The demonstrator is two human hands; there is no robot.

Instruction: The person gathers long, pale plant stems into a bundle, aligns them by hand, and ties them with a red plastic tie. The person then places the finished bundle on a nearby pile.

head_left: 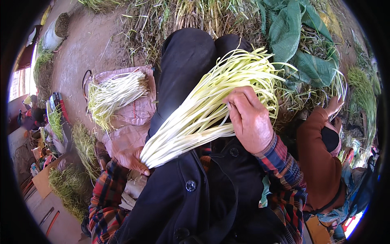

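Note:
A long bunch of pale yellow-white leafy stalks [191,118] lies diagonally across my dark-clothed lap, fanning out toward the upper right. My left hand [131,158] grips the white bundled ends at the lower left. My right hand [250,118] has its fingers curled on strands in the leafy part, thumb and forefinger pressed together; the exact strands held are hard to make out. A similar bunch [118,93] rests to the left on a pink sack [138,112].
Grassy heaps [146,24] and a green woven sack [288,32] lie ahead. At right, a co-worker in a brown sleeve [310,154] handles stalks. Green bundles [71,191], a white sack [55,32] and assorted clutter line the left side of the floor [73,77].

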